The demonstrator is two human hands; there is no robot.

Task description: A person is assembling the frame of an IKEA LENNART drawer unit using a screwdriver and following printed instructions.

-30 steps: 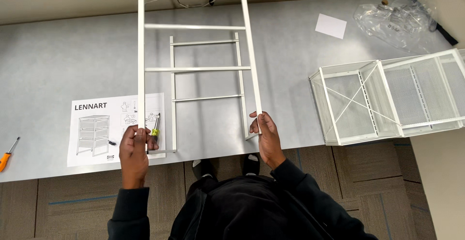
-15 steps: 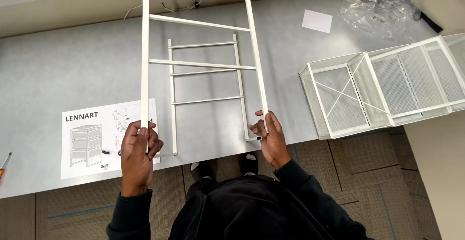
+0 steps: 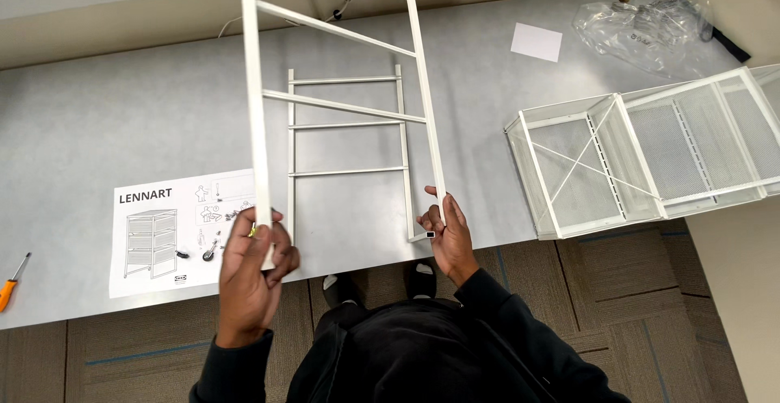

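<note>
I hold a white ladder-shaped metal frame (image 3: 341, 33) lifted off the grey floor mat, tilted away from me. My left hand (image 3: 250, 277) grips the bottom of its left rail, together with a small yellow-handled tool that barely shows. My right hand (image 3: 447, 236) holds the bottom of its right rail. A second, smaller white frame (image 3: 345, 127) lies flat on the mat beneath the raised one.
An instruction sheet (image 3: 175, 228) lies at left, an orange-handled screwdriver (image 3: 12, 283) at the far left edge. Two white mesh wire drawers (image 3: 642, 155) stand at right. A clear plastic bag (image 3: 646, 29) and a white paper (image 3: 536, 41) lie beyond them.
I have raised the near end of the ladder-shaped frame off the mat and tilted it up; both hands kept their grip on its rails.
</note>
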